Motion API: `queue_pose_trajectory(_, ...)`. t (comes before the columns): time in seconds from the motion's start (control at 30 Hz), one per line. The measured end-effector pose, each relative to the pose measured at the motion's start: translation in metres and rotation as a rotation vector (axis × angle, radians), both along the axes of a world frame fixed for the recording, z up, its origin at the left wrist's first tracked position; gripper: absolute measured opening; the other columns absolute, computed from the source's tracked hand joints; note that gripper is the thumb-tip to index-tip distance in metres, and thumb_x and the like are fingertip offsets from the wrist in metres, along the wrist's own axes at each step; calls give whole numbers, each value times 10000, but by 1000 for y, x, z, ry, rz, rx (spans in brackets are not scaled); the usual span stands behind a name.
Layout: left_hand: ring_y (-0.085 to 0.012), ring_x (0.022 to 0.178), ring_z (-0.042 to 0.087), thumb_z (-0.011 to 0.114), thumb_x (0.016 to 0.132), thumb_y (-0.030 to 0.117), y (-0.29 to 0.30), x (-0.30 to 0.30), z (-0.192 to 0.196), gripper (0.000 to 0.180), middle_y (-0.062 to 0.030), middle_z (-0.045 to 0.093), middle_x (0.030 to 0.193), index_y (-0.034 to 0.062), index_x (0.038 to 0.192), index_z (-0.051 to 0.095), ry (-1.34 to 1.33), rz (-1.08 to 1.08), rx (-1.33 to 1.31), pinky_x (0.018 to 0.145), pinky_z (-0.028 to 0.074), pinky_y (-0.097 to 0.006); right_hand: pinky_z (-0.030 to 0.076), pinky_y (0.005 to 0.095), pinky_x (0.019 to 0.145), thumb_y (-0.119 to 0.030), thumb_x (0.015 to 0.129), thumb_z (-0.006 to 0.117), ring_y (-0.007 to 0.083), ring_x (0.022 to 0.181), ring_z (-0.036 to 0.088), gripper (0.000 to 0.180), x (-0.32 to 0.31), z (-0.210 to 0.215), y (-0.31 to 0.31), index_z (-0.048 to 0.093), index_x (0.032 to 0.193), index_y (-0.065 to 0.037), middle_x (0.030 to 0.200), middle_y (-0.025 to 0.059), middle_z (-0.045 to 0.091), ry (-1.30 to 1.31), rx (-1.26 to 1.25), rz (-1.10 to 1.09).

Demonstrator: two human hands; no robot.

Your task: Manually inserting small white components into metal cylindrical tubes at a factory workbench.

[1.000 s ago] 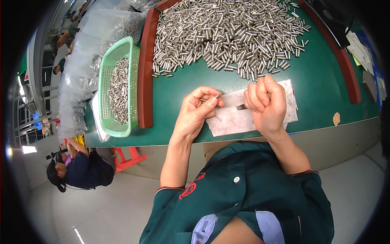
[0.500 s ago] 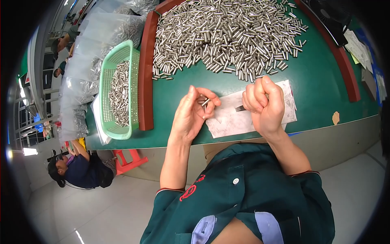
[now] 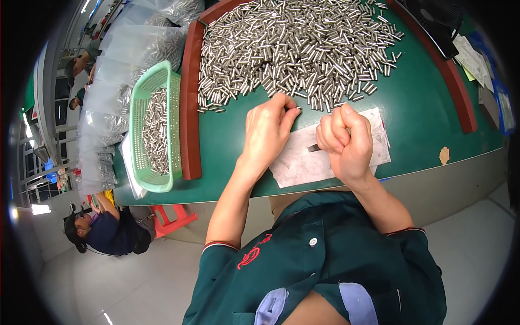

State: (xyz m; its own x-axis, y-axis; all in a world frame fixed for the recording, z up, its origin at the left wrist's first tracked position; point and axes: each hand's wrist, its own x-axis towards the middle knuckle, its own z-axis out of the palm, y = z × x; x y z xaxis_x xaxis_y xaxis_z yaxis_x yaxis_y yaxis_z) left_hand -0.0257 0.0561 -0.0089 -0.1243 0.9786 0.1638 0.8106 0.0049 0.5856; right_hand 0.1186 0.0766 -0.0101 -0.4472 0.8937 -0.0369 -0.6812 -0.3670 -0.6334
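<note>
My left hand (image 3: 267, 129) is turned palm down just below the pile, thumb and fingers pinched together. A bit of shiny metal pin (image 3: 299, 108) shows at its fingertips; whether more pins are in the palm is hidden. In a closed fist, my right hand (image 3: 349, 145) grips a tool whose dark flat metal tip (image 3: 314, 147) sticks out to the left; its handle is covered by the fingers. Both hands are over or beside a smudged white sheet (image 3: 298, 172). Beyond them spreads a big heap of small metal pins (image 3: 298, 46).
Dark red rails (image 3: 190, 119) border the green table (image 3: 411, 141). Left of the rail stands a light green basket (image 3: 174, 135) partly filled with pins, with clear bags (image 3: 122, 65) of metal parts behind it. Papers (image 3: 474, 60) lie far right. A person (image 3: 111, 227) sits at left by a red stool (image 3: 172, 219).
My left hand has turned from palm up, with pins in the fingers, to palm down, and moved up toward the pile. My right fist has barely moved.
</note>
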Motion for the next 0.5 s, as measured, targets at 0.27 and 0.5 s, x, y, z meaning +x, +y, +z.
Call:
queue_pose_trajectory(0.27, -33, 485, 280, 469, 877, 97, -42, -17, -3, 110, -57, 516, 708, 11, 915, 526, -1593, 52, -287, 428, 232, -173, 170, 243, 396, -229, 898, 280, 80, 401, 167, 404, 0, -1, 1, 250, 509, -122, 422, -15, 245, -52, 37, 19)
queue_pose_trajectory(0.5, -48, 500, 255, 465, 880, 117, -47, -13, -6, 142, -13, 418, 641, 2, 928, 533, -1583, 101, -279, 435, 224, -171, 177, 229, 391, -189, 894, 311, 68, 411, 212, 414, 1, -1, 0, 255, 493, -102, 433, -19, 249, -10, 3, 17)
